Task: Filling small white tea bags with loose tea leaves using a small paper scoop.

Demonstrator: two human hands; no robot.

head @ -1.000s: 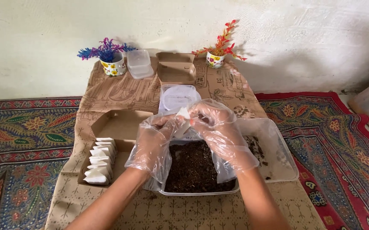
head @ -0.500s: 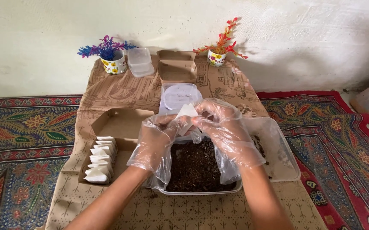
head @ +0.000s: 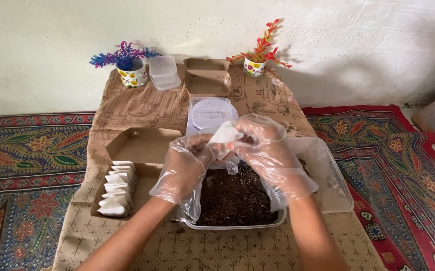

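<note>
— What do the hands hold?

— Both wear loose clear plastic gloves. The left hand (head: 190,163) and the right hand (head: 265,150) meet over the far end of a clear tub of dark loose material (head: 235,198), and between them is a small white paper sachet (head: 224,136). Each hand's grip is pinched together on it, fingers closed on its lower edges, one hand on each side.

— Where does the sachet sit?

— In the air, just above the tub's far rim, near the middle of the counter (head: 142,108), which is covered in brown printed paper.

— And around that?

— Near the left edge, an open brown cardboard box (head: 139,150) with a row of white sachets (head: 117,188) standing in it. Beyond the hands, a clear container with a lid (head: 210,113). The tub's clear lid (head: 328,175) lies beside it toward the right edge. Along the far edge: a pot of blue and purple plants (head: 127,62), stacked clear containers (head: 164,72), another open brown box (head: 206,76), and a pot of red plants (head: 257,55).
</note>
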